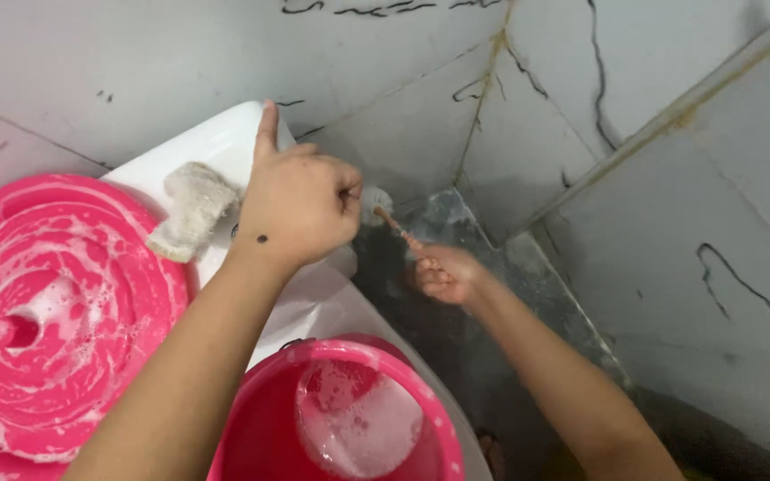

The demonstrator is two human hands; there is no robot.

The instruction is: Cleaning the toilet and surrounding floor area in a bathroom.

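Gripping the rim of a white ceramic basin with my left hand: fingers curled shut over its edge, thumb pointing straight up against the wall. Right hand: closed around the thin reddish-brown handle of a small brush, held lower and just to the right of the basin, the pale bristle head up against the basin's side close to my left knuckles. On the basin, touching my left hand's inner side: one off-white, worn scrubbing pad, lying flat. Left of the basin: a large pink plastic tub lid or basin, ridged in rings, coated with soap suds. Below my left forearm: a pink bucket, holding foamy water, its rim just beside the white basin. Behind everything: pale marble-patterned wall tiles with dark veins and stained grout lines, meeting in a corner above a dark wet floor.
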